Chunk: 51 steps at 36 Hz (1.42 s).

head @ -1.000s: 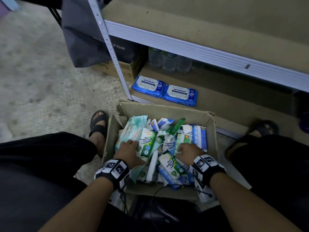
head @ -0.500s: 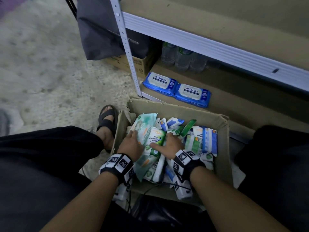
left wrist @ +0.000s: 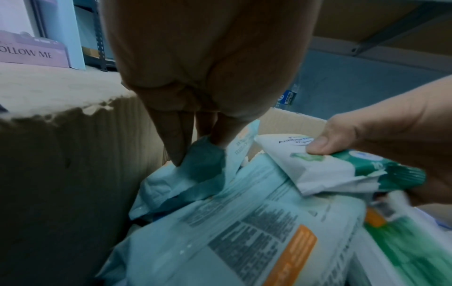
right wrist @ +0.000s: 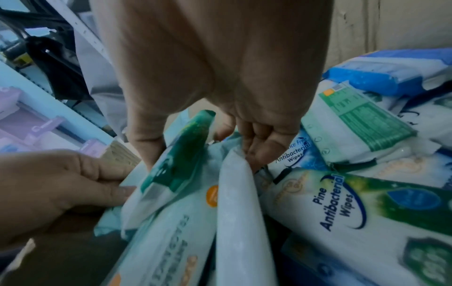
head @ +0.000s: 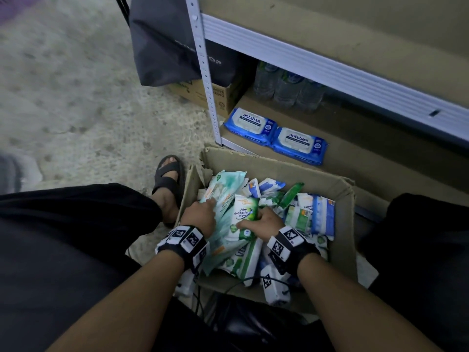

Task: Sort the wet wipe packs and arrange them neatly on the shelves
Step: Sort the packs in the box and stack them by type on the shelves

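Both forearms were bare, no sleeves. Each wrist carried a black strap band [head: 186,241] fitted with white square plates printed with black pixel-pattern markers; the right wrist band [head: 288,243] matched it. A white block bearing another such marker [head: 272,285] hung under the right wrist, and thin black cables [head: 237,285] ran from the bands toward the body. Legs were covered in loose black trousers [head: 76,219]. The one visible foot wore a black open-toed sandal [head: 168,175] with broad straps.
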{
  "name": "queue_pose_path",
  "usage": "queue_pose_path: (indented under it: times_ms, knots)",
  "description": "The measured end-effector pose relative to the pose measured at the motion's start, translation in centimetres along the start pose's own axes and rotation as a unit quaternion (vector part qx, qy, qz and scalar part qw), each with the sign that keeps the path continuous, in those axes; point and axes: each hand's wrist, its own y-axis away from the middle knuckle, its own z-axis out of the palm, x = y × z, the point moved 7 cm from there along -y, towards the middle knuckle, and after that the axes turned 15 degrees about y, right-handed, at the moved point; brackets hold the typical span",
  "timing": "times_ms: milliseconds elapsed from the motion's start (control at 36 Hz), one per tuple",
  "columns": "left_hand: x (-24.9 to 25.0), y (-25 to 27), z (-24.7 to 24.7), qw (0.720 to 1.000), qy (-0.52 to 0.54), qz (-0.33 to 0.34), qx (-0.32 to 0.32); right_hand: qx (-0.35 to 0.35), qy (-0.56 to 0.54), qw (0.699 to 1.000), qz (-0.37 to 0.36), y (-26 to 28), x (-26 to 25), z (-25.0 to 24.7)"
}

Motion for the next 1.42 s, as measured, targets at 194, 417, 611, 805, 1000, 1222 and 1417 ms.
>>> queue_pose_path:
  times_ms: [194, 417, 611, 805, 1000, 1222, 1417]
  knots:
    - [1.7, 1.2, -0.8, 0.998, -0.049, 0.042, -0.023, -0.028, 0.005, 1.0, 0.0, 1.3, 1.1, -1.9]
    - [4.8, 3.9, -1.3, 0.99, -0.061, 0.127, -0.028, -0.021, 0.095, 0.995, -0.002, 4.2, 4.1, -8.6]
    - [8.3, 6.3, 0.8, 0.977, 0.041, 0.192, -0.088, -0.026, 0.105, 0.993, 0.038, 6.5, 9.1, -11.2]
    - [9.4, 6.9, 3.7, 0.966, 0.045, 0.203, -0.152, 0.014, 0.231, 0.97, 0.076, 6.6, 11.1, -12.0]
    - [8.0, 6.7, 5.4, 0.951, 0.129, 0.142, -0.243, 0.147, 0.24, 0.96, 0.014, 6.1, 9.0, -12.2]
    - [3.9, 2.9, 1.0, 0.984, 0.106, 0.107, -0.092, 0.077, 0.286, 0.951, -0.091, 5.2, 6.3, -5.2]
    - [-0.1, 0.8, -0.8, 0.994, 0.097, 0.032, -0.037, 0.122, 0.3, 0.944, -0.068, 5.0, 6.1, -4.4]
